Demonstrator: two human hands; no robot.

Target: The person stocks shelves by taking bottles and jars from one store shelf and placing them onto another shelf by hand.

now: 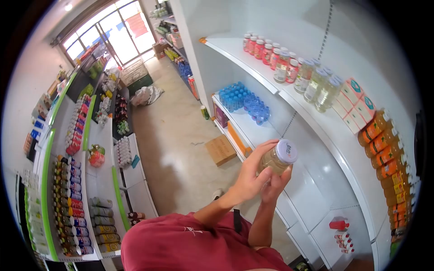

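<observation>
A clear glass jar [274, 161] with a pale lid is held up in front of the white shelves. My left hand [251, 176] wraps round its left side, thumb across the front. Against its lower right side are the closed fingers of my right hand [274, 185]. The lid, with dark print on it, faces up toward the camera. Behind the jar, on the upper shelf, stand several clear bottles [315, 86] with white caps.
Pink bottles [266, 52], tissue-like boxes [355, 106] and orange drink bottles [384, 153] line the upper right shelf. Blue-capped bottles [244, 101] stand lower. A cardboard box [220, 150] lies on the floor. Stocked shelves [47, 180] run along the left.
</observation>
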